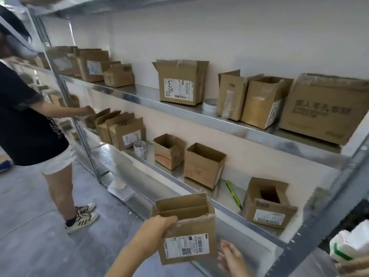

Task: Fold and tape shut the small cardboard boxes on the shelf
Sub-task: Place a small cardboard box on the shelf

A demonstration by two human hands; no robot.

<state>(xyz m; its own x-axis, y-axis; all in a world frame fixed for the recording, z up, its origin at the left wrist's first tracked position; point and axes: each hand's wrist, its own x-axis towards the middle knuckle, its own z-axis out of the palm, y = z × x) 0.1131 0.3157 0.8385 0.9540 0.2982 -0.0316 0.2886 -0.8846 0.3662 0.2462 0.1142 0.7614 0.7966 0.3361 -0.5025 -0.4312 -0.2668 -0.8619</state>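
Note:
I hold a small cardboard box (187,230) with a white shipping label in front of the lower shelf (225,198), its top flaps standing open. My left hand (159,226) grips its upper left edge. My right hand (231,254) sits at the box's lower right corner, fingers against its side. Open small boxes stand on the lower shelf: one with a red mark (168,151), a plain one (203,164) and a labelled one (268,202). Rolls of tape lie on the upper shelf (210,105) and the lower shelf (140,148).
Another person in a black shirt (28,120) stands at the left, reaching into boxes (121,128) on the lower shelf. Larger boxes (181,82) (325,108) line the upper shelf. A green pen (234,194) lies on the lower shelf. A white packet (351,244) shows at the right edge.

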